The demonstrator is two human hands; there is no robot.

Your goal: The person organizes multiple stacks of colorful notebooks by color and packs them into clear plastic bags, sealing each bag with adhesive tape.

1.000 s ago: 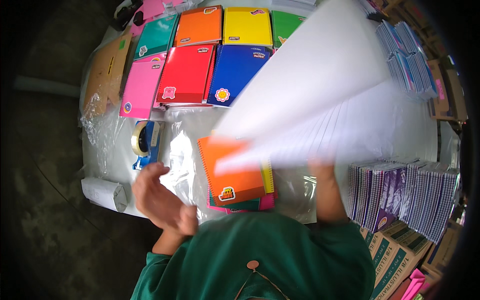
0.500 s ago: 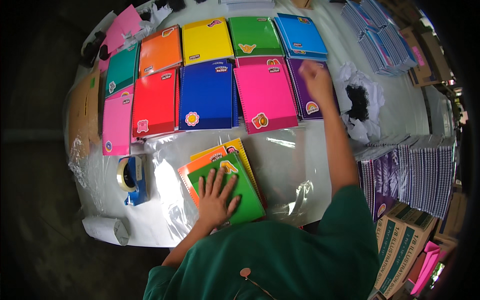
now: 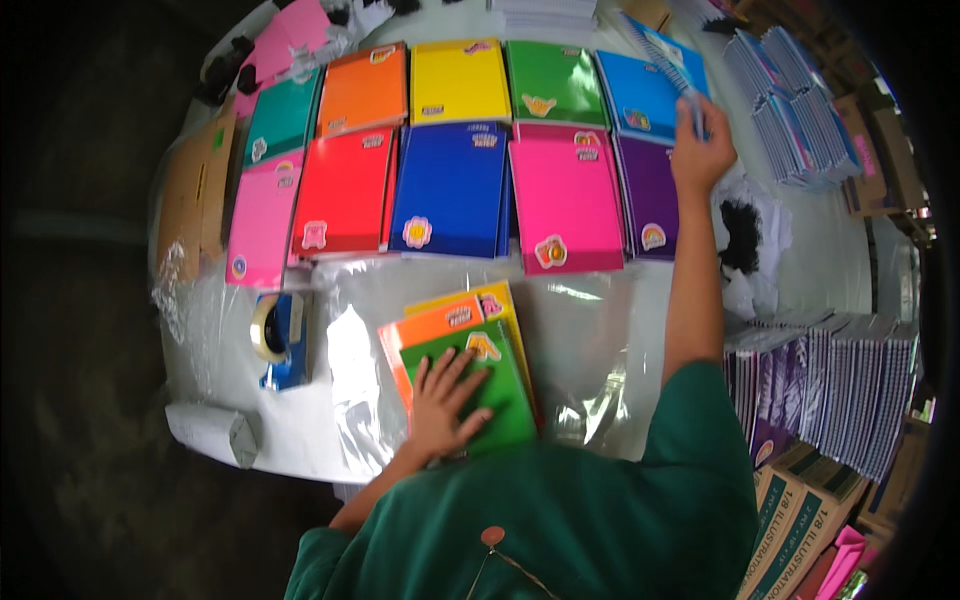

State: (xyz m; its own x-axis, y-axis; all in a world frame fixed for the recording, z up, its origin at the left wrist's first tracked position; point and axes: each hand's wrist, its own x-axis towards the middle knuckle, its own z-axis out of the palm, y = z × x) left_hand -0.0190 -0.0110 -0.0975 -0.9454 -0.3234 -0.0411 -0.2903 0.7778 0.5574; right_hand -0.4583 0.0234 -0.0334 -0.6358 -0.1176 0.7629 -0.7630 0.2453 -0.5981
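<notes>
Two bare hands; ten notebook piles in two rows, placed by the dark blue notebook (image 3: 447, 195). Left hand (image 3: 442, 405): lies flat, fingers spread, on a green notebook (image 3: 510, 405); grasps nothing. Green notebook: tops a fanned pile on the near side of the dark blue notebook, over an orange notebook (image 3: 425, 326) and a yellow notebook (image 3: 509, 312). Right hand (image 3: 703, 150): pinches a raised light-blue notebook (image 3: 668, 65), right of and beyond the dark blue notebook. Red notebook (image 3: 343, 190): lies just left of it. Hot-pink notebook (image 3: 567, 205): lies just right. Tape dispenser (image 3: 289, 340): sits nearer the body and further left than the dark blue notebook.
</notes>
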